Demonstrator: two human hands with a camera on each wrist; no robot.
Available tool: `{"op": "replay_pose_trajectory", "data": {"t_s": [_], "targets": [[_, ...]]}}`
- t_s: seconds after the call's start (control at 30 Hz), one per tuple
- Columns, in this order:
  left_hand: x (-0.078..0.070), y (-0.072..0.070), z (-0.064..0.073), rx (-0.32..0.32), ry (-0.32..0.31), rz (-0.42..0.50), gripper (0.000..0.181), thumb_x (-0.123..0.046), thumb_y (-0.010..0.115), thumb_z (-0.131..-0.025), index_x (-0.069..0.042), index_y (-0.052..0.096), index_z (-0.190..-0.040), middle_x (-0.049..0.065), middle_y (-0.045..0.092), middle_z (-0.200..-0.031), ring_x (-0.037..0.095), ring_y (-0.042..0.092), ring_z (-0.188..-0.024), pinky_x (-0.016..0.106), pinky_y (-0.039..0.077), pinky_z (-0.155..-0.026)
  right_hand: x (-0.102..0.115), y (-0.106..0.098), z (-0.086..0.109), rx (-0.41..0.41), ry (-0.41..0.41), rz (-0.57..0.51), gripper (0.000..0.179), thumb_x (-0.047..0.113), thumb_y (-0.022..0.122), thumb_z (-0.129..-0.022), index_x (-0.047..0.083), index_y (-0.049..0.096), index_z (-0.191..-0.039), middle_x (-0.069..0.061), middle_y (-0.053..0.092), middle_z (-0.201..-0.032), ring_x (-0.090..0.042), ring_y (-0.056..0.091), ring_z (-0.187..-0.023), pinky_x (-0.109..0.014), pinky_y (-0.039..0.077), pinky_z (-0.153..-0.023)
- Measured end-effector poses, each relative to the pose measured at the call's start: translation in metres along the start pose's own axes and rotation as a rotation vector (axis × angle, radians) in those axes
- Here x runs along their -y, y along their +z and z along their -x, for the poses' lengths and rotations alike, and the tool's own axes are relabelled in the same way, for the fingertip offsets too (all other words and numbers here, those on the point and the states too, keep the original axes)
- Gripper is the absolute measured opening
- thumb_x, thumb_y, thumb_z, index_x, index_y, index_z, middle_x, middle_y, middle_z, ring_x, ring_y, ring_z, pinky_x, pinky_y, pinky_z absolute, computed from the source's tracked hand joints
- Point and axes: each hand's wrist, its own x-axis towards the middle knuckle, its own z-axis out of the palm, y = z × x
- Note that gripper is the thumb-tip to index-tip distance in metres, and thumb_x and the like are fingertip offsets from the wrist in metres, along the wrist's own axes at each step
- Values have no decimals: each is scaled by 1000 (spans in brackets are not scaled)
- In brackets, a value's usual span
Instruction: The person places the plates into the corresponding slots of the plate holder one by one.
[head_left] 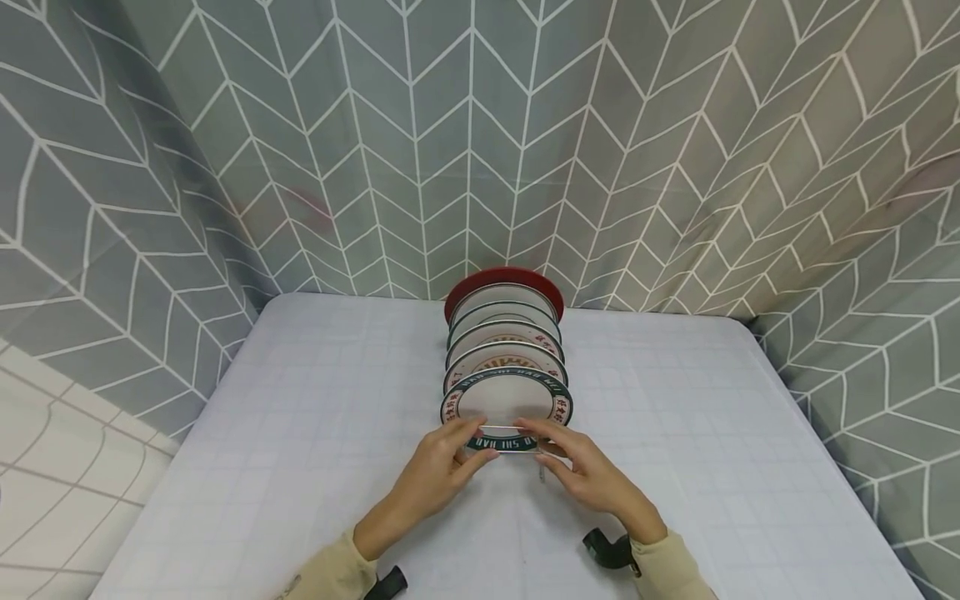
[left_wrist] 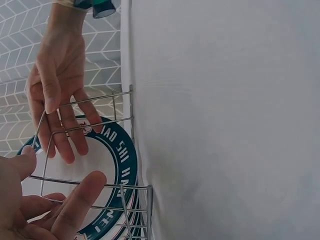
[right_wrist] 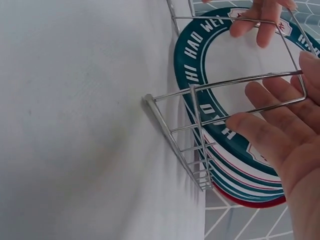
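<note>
A metal wire dish rack (right_wrist: 170, 131) stands on the table, holding several upright plates in a row. The nearest plate (head_left: 504, 397) is white with a green lettered rim. My left hand (head_left: 431, 471) holds the left side of the rack's front wire loop, with fingers and thumb around the wire. On the right side of the same loop, my right hand (head_left: 588, 471) has its thumb in front of the wire and its fingers behind, as the left wrist view shows. Both hands' fingers overlap the front plate's face in the wrist views.
Behind the front plate stand more white patterned plates (head_left: 504, 354), with a red plate (head_left: 504, 273) at the far end. A white cloth covers the table (head_left: 345, 358). Grey curtains (head_left: 420, 150) with white chevron lines hang beyond the table and at its sides.
</note>
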Motion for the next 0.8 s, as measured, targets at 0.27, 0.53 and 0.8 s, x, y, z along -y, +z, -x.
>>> {"op": "replay_pose_trajectory", "data": {"t_s": [0.27, 0.53, 0.8], "targets": [[-1, 3, 0, -14, -8, -2, 54, -36, 68, -91, -1, 61, -131, 5, 68, -102, -5, 47, -59, 13, 45, -54, -1, -4, 1, 40, 39, -36, 48, 5, 54, -99, 6, 43, -146, -16, 51, -143, -33, 52, -129, -52, 50, -95], [-1, 2, 1, -16, 8, -7, 55, -34, 69, -90, 0, 61, -131, 6, 69, -101, -5, 46, -59, 12, 45, -54, -2, -1, 2, 34, 50, -46, 46, 3, 51, -100, 0, 41, -145, -18, 49, -144, -25, 49, -133, -53, 47, -99], [-2, 2, 1, -10, -9, -5, 55, -36, 69, -89, 0, 61, -131, 9, 69, -105, -6, 48, -58, 13, 45, -54, 0, -2, 2, 36, 74, -32, 47, 3, 52, -100, 3, 42, -146, -17, 49, -146, -21, 48, -135, -50, 47, -100]]}}
